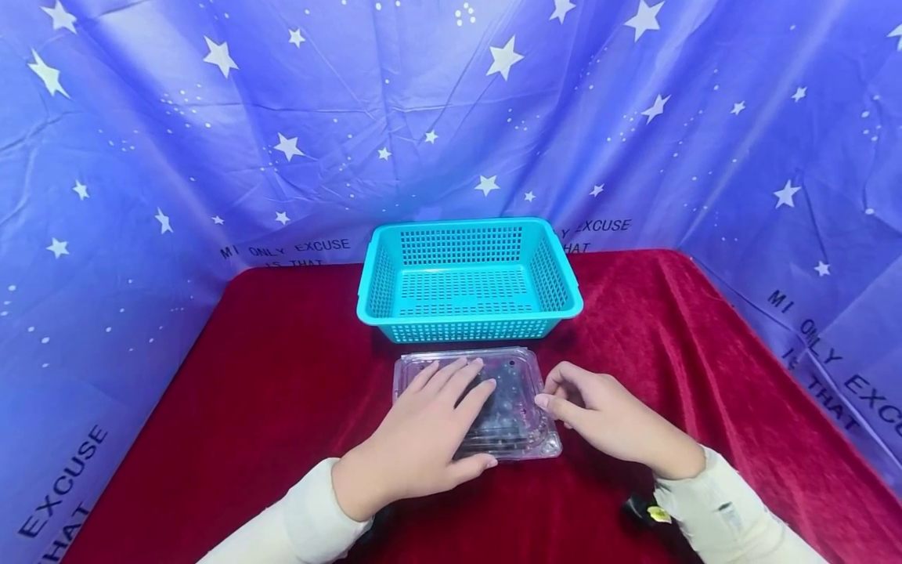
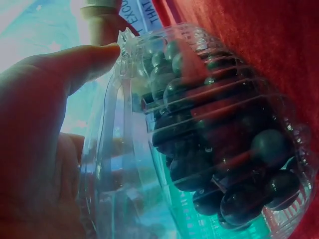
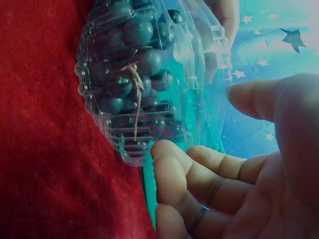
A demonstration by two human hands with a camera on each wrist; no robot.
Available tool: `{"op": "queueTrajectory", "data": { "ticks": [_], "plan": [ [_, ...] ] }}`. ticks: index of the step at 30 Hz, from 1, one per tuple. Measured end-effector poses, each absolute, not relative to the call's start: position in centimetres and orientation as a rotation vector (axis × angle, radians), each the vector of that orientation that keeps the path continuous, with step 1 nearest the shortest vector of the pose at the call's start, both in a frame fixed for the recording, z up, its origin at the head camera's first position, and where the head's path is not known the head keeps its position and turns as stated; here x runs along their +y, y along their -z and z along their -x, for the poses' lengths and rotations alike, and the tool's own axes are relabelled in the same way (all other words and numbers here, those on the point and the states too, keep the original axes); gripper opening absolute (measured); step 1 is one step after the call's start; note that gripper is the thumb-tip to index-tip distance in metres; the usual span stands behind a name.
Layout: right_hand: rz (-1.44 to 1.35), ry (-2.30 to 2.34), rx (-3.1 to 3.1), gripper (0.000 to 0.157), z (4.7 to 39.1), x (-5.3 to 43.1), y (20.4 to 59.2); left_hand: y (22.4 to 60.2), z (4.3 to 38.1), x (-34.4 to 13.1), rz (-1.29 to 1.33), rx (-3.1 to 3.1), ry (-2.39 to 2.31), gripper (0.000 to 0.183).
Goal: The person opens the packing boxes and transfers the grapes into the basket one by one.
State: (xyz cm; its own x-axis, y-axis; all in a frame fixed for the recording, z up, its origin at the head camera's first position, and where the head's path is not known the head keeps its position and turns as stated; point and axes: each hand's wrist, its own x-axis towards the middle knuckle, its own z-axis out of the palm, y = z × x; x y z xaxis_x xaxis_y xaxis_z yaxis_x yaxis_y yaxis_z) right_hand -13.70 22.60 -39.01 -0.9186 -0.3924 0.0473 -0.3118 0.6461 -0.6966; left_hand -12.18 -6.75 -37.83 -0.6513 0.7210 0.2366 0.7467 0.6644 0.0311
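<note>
A clear plastic clamshell box [image 1: 517, 407] with a closed-looking lid lies on the red cloth. Inside are dark round grapes [image 2: 192, 169], one brown stem [image 3: 137, 87] showing through the side wall. My left hand [image 1: 430, 431] rests across the lid's left part, fingers spread and straight; its thumb [image 2: 94, 59] lies by the near rim. At the box's right edge is my right hand [image 1: 613, 411], fingers loosely bent beside the wall. The right thumb [image 3: 254, 102] is at the lid's rim, apart from the fingertips [image 3: 167, 152].
Just behind the box stands a turquoise perforated basket [image 1: 461, 282], with bare floor showing inside. Red velvet cloth [image 1: 282, 392] covers the table. A blue starry curtain [image 1: 395, 102] closes off the back and sides. A small black object [image 1: 640, 511] lies below the right sleeve.
</note>
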Motion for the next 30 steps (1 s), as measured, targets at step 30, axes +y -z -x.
{"op": "queueTrajectory", "data": {
  "ticks": [30],
  "plan": [
    [0.664, 1.468, 2.342, 0.021, 13.8, 21.1, 40.5, 38.0, 12.1, -6.7, 1.225, -2.637, 0.231, 0.066]
  ]
}}
